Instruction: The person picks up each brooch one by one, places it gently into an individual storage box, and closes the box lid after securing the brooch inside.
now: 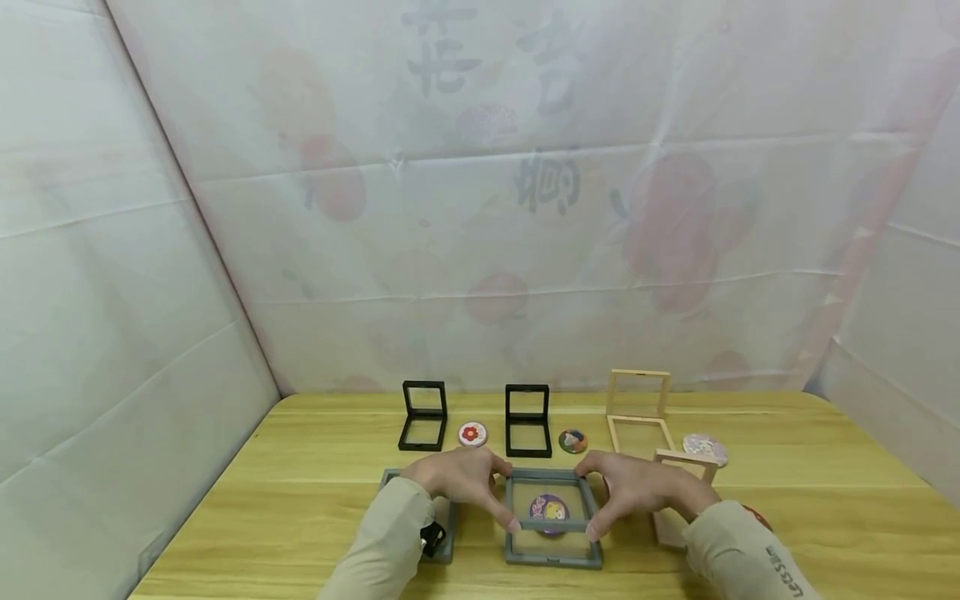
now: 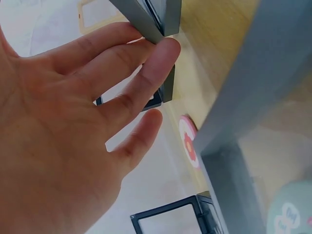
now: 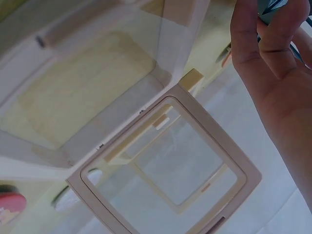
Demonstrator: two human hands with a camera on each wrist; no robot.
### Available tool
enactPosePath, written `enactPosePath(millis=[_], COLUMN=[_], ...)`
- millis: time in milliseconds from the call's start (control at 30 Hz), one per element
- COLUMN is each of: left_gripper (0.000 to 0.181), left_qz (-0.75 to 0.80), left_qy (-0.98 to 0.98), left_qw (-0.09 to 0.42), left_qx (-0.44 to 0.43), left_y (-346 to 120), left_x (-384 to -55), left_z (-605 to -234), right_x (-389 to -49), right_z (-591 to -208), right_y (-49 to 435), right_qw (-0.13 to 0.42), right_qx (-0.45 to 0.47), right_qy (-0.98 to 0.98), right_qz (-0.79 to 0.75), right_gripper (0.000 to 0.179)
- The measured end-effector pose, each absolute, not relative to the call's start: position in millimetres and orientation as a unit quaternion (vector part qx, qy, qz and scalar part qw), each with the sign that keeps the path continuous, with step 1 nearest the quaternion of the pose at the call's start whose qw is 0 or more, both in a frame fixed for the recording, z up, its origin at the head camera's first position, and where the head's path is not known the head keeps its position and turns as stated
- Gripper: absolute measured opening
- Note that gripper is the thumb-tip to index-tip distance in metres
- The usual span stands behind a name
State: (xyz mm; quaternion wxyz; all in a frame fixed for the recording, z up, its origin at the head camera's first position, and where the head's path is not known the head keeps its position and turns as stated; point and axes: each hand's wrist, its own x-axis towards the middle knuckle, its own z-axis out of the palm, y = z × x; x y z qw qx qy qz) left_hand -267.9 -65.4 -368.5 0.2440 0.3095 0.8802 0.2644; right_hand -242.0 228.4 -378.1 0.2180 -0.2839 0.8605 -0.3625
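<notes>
In the middle of the table stands a grey hinged display frame (image 1: 553, 561), its clear-windowed lid tilted over the base. A round purple and yellow badge (image 1: 550, 507) shows through the window. My left hand (image 1: 463, 478) holds the frame's left side, thumb at the lid's front edge and fingers towards the back. On the right side my right hand (image 1: 633, 486) grips it likewise. Left fingertips (image 2: 168, 51) touch the grey edge in the left wrist view. The right wrist view shows only part of the right hand's hold on it.
Another grey frame (image 1: 448, 542) lies under the left forearm, a pale green badge (image 2: 292, 209) inside. A pink frame (image 3: 219, 122) stands open by the right forearm. Behind are black frames (image 1: 423, 413) (image 1: 528, 421), a cream frame (image 1: 637, 417) and round badges (image 1: 472, 433) (image 1: 573, 441) (image 1: 705, 448).
</notes>
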Motion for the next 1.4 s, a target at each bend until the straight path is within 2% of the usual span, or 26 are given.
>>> enactPosePath(millis=[267, 767, 1400], left_gripper=[0.073, 0.074, 0.077], left_qz=[0.25, 0.197, 0.092], left_qy=[0.887, 0.912, 0.932], left_qw=[0.237, 0.204, 0.148], left_qx=[0.308, 0.297, 0.318], left_y=[-62, -56, -48], left_x=[-264, -254, -248], left_z=[-368, -365, -364], right_x=[-238, -236, -227], right_z=[-380, -387, -388], right_y=[226, 228, 221], right_qw=[0.201, 0.13, 0.113], right_qx=[-0.294, -0.322, -0.325], right_qy=[0.872, 0.899, 0.904], right_qz=[-0.334, -0.268, -0.254], right_gripper=[0.079, 0.082, 0.09])
